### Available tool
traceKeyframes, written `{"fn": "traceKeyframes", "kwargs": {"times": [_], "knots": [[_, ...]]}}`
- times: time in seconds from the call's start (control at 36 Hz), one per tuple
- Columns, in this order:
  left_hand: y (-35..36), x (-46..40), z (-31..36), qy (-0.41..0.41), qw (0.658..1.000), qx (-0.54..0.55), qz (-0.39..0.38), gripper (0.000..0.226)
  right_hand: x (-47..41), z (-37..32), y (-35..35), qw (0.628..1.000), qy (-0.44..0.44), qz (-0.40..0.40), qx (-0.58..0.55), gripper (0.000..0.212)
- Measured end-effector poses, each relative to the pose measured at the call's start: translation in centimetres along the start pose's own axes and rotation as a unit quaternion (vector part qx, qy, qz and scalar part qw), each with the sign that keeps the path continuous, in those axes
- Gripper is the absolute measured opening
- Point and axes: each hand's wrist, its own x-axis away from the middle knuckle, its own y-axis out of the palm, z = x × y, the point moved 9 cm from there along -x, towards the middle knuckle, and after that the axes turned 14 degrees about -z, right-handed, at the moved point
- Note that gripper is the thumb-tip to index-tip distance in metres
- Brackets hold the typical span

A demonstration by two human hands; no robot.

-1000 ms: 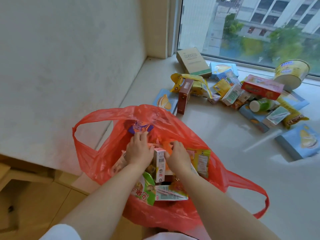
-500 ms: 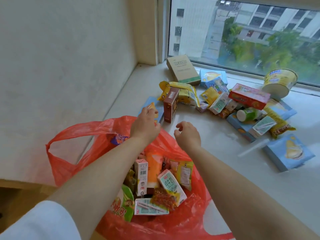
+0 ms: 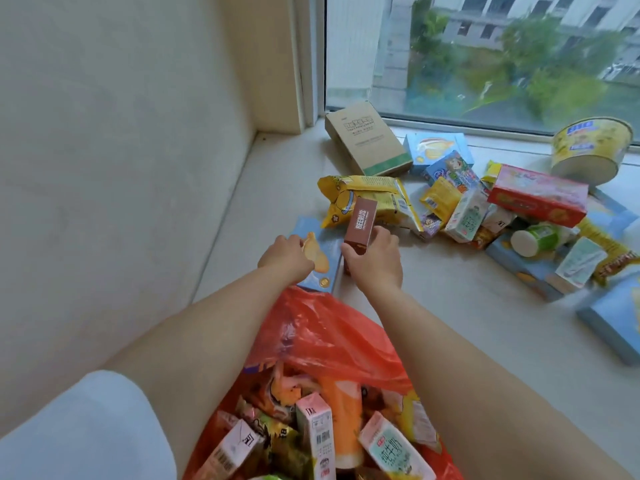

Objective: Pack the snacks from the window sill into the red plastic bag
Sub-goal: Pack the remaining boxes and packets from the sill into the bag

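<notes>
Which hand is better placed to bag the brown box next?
Right. The right hand already grips the upright brown box; the left hand rests on the flat blue box beside it, above the red bag.

You had bare window sill [image 3: 450, 306] open right of the red plastic bag [image 3: 322, 337], while the snack pile [image 3: 485, 202] crowded the window side and the wall [image 3: 121, 150] closed the left.

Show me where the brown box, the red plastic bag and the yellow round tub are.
brown box [image 3: 362, 220], head view, on its printed front face.
red plastic bag [image 3: 322, 337], head view, on its upper wall.
yellow round tub [image 3: 588, 142], head view, on its side wall.
</notes>
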Motion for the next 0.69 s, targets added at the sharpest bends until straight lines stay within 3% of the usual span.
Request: {"fn": "traceKeyframes", "kwargs": {"times": [0.28,0.58,0.69], "knots": [[0.9,-5.5,-3.3,-0.051,0.997,0.052,-0.014,0.063,-4.3,-0.3,0.4,0.998,0.062,0.021,-0.013,0.088],[3.7,-7.6,-4.1,-0.115,0.977,0.163,-0.078,0.07,-5.3,0.3,1.2,0.997,0.061,-0.023,0.039,0.055],[4.3,-7.9,-3.9,-0.124,0.965,0.215,-0.086,0.056,-4.8,0.7,0.8,0.998,0.059,-0.019,0.031,0.051]]}}
